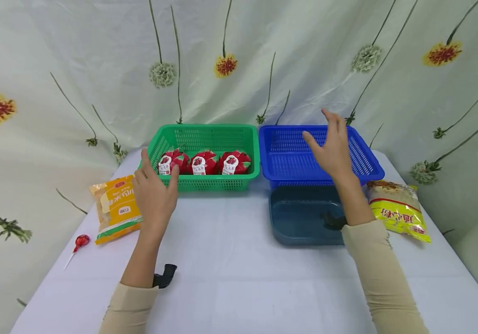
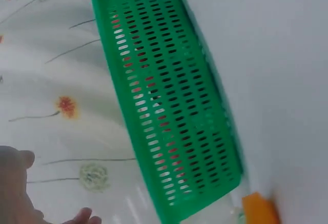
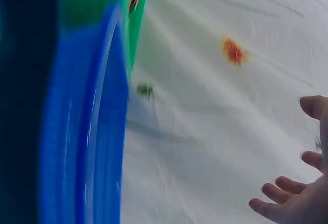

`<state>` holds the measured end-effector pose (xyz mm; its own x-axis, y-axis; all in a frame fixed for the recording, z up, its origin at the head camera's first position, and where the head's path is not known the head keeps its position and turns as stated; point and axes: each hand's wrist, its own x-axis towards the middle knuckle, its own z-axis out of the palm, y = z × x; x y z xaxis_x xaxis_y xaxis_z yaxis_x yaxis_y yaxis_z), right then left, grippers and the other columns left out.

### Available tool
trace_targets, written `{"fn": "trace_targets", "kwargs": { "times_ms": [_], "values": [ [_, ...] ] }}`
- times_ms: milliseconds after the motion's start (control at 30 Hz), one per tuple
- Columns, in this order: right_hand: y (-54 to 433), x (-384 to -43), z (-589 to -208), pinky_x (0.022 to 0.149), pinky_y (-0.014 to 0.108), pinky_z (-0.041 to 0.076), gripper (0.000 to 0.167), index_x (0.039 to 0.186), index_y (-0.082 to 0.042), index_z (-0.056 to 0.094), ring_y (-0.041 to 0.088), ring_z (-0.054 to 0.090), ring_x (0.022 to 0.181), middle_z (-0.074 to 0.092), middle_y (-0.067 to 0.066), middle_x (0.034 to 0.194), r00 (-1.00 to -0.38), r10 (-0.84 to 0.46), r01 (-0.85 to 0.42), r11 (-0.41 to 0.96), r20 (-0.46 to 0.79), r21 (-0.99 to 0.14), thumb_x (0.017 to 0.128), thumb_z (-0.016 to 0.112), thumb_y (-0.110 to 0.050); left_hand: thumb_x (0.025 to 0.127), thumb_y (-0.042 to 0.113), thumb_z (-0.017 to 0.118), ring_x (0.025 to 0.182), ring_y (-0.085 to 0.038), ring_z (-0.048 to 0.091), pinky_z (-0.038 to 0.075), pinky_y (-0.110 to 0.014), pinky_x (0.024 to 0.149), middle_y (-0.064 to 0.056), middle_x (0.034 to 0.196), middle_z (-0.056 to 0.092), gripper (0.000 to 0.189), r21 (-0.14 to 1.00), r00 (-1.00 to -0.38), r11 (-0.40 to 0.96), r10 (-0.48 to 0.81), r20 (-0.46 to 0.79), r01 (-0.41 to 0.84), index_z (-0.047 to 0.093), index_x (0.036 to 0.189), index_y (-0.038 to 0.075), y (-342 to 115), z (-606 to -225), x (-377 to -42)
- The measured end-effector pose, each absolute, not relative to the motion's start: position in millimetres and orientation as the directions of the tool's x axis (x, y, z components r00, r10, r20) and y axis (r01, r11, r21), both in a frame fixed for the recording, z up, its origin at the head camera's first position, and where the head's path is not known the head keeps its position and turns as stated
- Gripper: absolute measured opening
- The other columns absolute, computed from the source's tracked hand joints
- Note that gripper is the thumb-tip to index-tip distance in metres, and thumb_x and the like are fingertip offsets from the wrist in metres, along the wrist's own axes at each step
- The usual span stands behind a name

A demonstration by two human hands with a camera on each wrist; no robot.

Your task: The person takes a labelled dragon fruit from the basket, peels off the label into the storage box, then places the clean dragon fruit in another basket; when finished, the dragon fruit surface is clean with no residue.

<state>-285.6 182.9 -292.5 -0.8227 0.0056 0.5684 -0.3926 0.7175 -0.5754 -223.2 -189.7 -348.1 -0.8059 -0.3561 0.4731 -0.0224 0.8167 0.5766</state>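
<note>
My left hand [image 1: 154, 195] is raised near the front left corner of a green basket [image 1: 205, 184], its fingers spread and holding nothing. Three red dragon fruits [image 1: 204, 163] with white labels sit in a row inside that basket. On the right, my right hand [image 1: 331, 150] hovers over a blue basket [image 1: 293, 174], thumb apart from the fingers and nothing in its grasp. No contents show in the blue basket, though the hand and forearm cover part of it. Both wrist views show the hands apart from the baskets.
A dark teal tray [image 1: 301, 239] stands before the blue basket. Beside it lies a yellow bag of pasta [image 1: 399, 211]. At the left are an orange food packet [image 1: 117, 208] and a red lollipop [image 1: 82, 240]. A flowered curtain [image 1: 239, 97] hangs behind the white table [image 1: 230, 287].
</note>
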Motion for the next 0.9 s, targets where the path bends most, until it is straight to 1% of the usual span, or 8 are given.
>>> {"fn": "trace_targets", "kwargs": {
  "times_ms": [100,167,233,367,400,533,733,900],
  "values": [
    [138,-304,-294,0.106,0.044,0.025,0.070,0.146,-0.016,0.023,0.024,0.024,0.134,0.024,0.013,0.145,-0.798,-0.006,-0.481,0.609,0.603,-0.631,0.090,0.058,-0.038,0.091,0.054,0.041,0.096,-0.035,0.046,0.039,-0.047,0.079,-0.024,0.112,0.047,0.078,0.693,-0.777,0.718,-0.471,0.417,-0.064,-0.004,0.148,0.025,-194,-363,-229],
    [110,-316,-301,0.105,0.044,0.026,0.072,0.147,-0.018,0.020,0.024,0.025,0.134,0.023,0.012,0.146,-0.809,-0.026,-0.498,0.561,0.587,-0.661,0.090,0.057,-0.039,0.092,0.054,0.039,0.088,-0.031,0.049,0.039,-0.041,0.073,-0.021,0.118,0.047,0.077,0.770,-0.778,0.635,-0.512,0.364,-0.058,-0.007,0.148,0.027,-195,-375,-236],
    [85,-327,-311,0.105,0.046,0.027,0.073,0.148,-0.019,0.018,0.026,0.024,0.134,0.021,0.013,0.147,-0.831,-0.066,-0.498,0.529,0.552,-0.687,0.090,0.057,-0.040,0.093,0.054,0.038,0.077,-0.029,0.047,0.036,-0.036,0.064,-0.018,0.108,0.049,0.077,0.836,-0.783,0.548,-0.532,0.323,-0.028,-0.008,0.148,0.026,-195,-387,-246],
    [50,-348,-335,0.104,0.049,0.028,0.075,0.149,-0.020,0.014,0.029,0.023,0.134,0.019,0.015,0.147,-0.870,-0.177,-0.478,0.532,0.461,-0.698,0.090,0.056,-0.041,0.092,0.054,0.041,0.076,-0.032,0.053,0.043,-0.029,0.062,-0.016,0.097,0.052,0.080,0.928,-0.814,0.363,-0.512,0.274,0.084,-0.008,0.147,0.026,-191,-406,-265],
    [45,-353,-341,0.103,0.049,0.028,0.076,0.149,-0.019,0.013,0.030,0.023,0.134,0.019,0.016,0.147,-0.876,-0.205,-0.473,0.545,0.437,-0.693,0.090,0.056,-0.041,0.091,0.055,0.041,0.076,-0.034,0.055,0.045,-0.028,0.062,-0.016,0.088,0.052,0.080,0.939,-0.823,0.329,-0.502,0.267,0.104,-0.008,0.147,0.025,-189,-410,-270],
    [31,-364,-362,0.102,0.051,0.030,0.080,0.149,-0.021,0.009,0.032,0.025,0.133,0.019,0.018,0.147,-0.895,-0.295,-0.446,0.599,0.335,-0.665,0.089,0.057,-0.043,0.091,0.052,0.046,0.072,-0.037,0.059,0.052,-0.027,0.064,-0.020,0.079,0.057,0.081,0.954,-0.841,0.211,-0.458,0.288,0.211,-0.004,0.148,0.025,-183,-419,-281],
    [21,-369,-375,0.102,0.053,0.029,0.091,0.149,-0.024,0.000,0.036,0.032,0.130,0.024,0.020,0.146,-0.909,-0.368,-0.417,0.771,0.199,-0.481,0.084,0.053,-0.059,0.092,0.041,0.052,0.059,-0.030,0.061,0.052,-0.024,0.060,-0.024,0.070,0.059,0.080,0.949,-0.856,0.155,-0.410,0.315,0.275,-0.001,0.148,0.023,-181,-419,-282],
    [18,-369,-379,0.109,0.052,0.007,0.095,0.149,-0.022,-0.004,0.030,0.027,0.134,0.032,0.018,0.144,-0.931,-0.347,-0.366,0.877,0.116,-0.310,0.082,0.043,-0.070,0.094,0.030,0.053,0.064,-0.041,0.060,0.050,-0.026,0.064,-0.028,0.072,0.058,0.076,0.946,-0.873,0.151,-0.366,0.323,0.287,0.001,0.148,0.017,-179,-411,-269]
  ]
}}
